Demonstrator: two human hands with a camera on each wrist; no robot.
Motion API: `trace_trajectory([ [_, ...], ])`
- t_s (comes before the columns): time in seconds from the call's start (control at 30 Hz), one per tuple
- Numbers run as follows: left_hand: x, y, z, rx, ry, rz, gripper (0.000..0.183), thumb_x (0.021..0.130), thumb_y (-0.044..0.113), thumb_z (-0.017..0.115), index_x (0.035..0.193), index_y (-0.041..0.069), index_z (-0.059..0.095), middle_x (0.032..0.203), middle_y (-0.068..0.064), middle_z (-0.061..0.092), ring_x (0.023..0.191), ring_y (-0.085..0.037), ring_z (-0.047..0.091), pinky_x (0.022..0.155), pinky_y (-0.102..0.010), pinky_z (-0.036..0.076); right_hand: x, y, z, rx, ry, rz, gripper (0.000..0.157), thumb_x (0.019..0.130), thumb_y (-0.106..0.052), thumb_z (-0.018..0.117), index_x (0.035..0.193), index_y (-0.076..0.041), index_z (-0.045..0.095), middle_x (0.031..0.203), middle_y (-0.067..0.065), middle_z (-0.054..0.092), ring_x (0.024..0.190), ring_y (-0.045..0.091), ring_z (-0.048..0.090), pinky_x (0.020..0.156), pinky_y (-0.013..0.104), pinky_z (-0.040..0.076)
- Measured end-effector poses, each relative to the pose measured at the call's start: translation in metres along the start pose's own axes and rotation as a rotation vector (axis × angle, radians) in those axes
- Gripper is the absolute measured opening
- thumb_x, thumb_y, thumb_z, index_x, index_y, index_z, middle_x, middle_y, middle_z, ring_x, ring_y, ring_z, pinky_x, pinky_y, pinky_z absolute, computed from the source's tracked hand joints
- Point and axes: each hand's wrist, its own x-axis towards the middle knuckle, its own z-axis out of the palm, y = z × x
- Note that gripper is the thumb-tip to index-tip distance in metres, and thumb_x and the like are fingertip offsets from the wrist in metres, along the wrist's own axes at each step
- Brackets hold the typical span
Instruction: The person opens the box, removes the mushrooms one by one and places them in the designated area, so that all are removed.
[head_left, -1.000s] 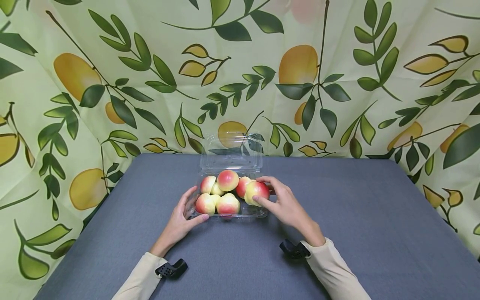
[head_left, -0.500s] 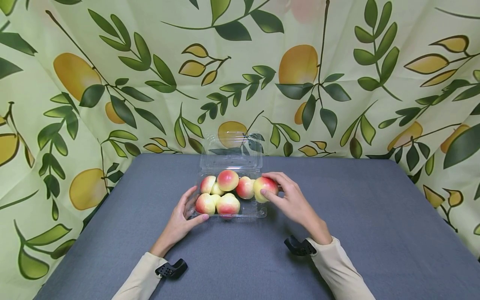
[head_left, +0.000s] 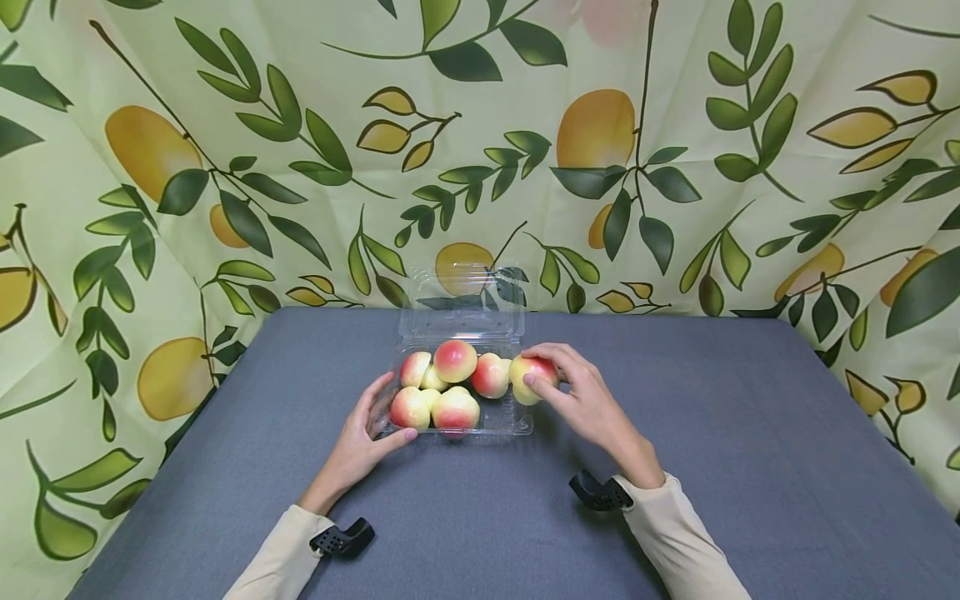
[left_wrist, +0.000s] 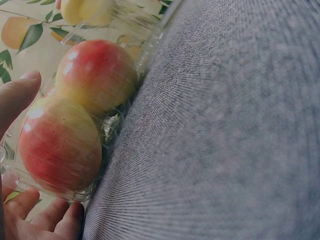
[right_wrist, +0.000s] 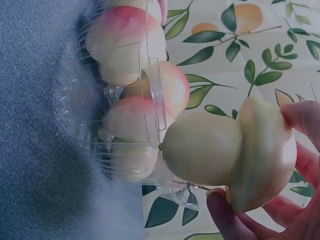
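Note:
My right hand pinches a mushroom with a red-and-yellow cap, fingers and thumb round the cap. Its pale, bulbous stem points at the rim in the right wrist view, where the mushroom overlaps the box's right end. My left hand grips the left end of a clear plastic clamshell box, thumb at the front corner. Several similar red-and-yellow mushrooms lie in the box, one on top of others. In the left wrist view, two red caps show through the wall, beside my fingers.
The box's transparent lid stands raised at the back. A grey-blue cloth covers the table. Behind it hangs a curtain printed with leaves and fruit. Each wrist wears a black camera.
My right hand has carried its mushroom rightward, from over the box's inside to its right edge, uncovering another mushroom; it has barely moved in the last half second. My left hand stays put.

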Motion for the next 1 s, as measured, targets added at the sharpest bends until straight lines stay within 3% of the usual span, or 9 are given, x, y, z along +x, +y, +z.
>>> trace_trajectory([
  [0.13, 0.0001, 0.0009, 0.0001, -0.002, -0.002, 0.0, 0.088, 0.084, -0.003, 0.074, 0.155, 0.002, 0.022, 0.162, -0.021, 0.023, 0.148, -0.045, 0.025, 0.102, -0.006, 0.035, -0.0007, 0.0021, 0.0002, 0.011, -0.01, 0.01, 0.046, 0.083, -0.024, 0.081, 0.125, -0.017, 0.065, 0.127, 0.002, 0.063, 0.115, 0.017, 0.06, 0.089, 0.032, 0.054],
  [0.3, 0.0003, 0.0009, 0.0003, -0.005, -0.004, 0.004, 0.087, 0.084, -0.003, 0.073, 0.154, 0.001, 0.022, 0.162, -0.021, 0.023, 0.148, -0.045, 0.025, 0.102, -0.006, 0.036, -0.001, 0.0038, 0.0013, -0.005, -0.005, 0.002, 0.065, 0.072, -0.013, 0.089, 0.13, -0.011, 0.06, 0.127, 0.008, 0.063, 0.114, 0.022, 0.062, 0.088, 0.038, 0.057],
  [0.6, 0.0002, 0.0002, 0.0001, -0.003, 0.001, 0.0, 0.087, 0.084, -0.003, 0.074, 0.155, 0.002, 0.023, 0.162, -0.021, 0.024, 0.147, -0.045, 0.026, 0.102, -0.006, 0.037, 0.0003, 0.0056, -0.0023, 0.073, 0.018, 0.065, 0.066, 0.07, -0.003, 0.088, 0.128, -0.004, 0.057, 0.123, 0.013, 0.061, 0.111, 0.031, 0.065, 0.09, 0.046, 0.056],
  [1.0, 0.0002, -0.0006, 0.0001, -0.001, 0.002, -0.003, 0.088, 0.084, -0.003, 0.074, 0.155, 0.002, 0.023, 0.162, -0.022, 0.023, 0.147, -0.046, 0.025, 0.102, -0.006, 0.036, 0.0001, 0.0085, -0.0072, 0.11, 0.013, 0.109, 0.065, 0.073, 0.005, 0.081, 0.132, -0.002, 0.054, 0.128, 0.017, 0.056, 0.108, 0.03, 0.063, 0.087, 0.04, 0.058],
])
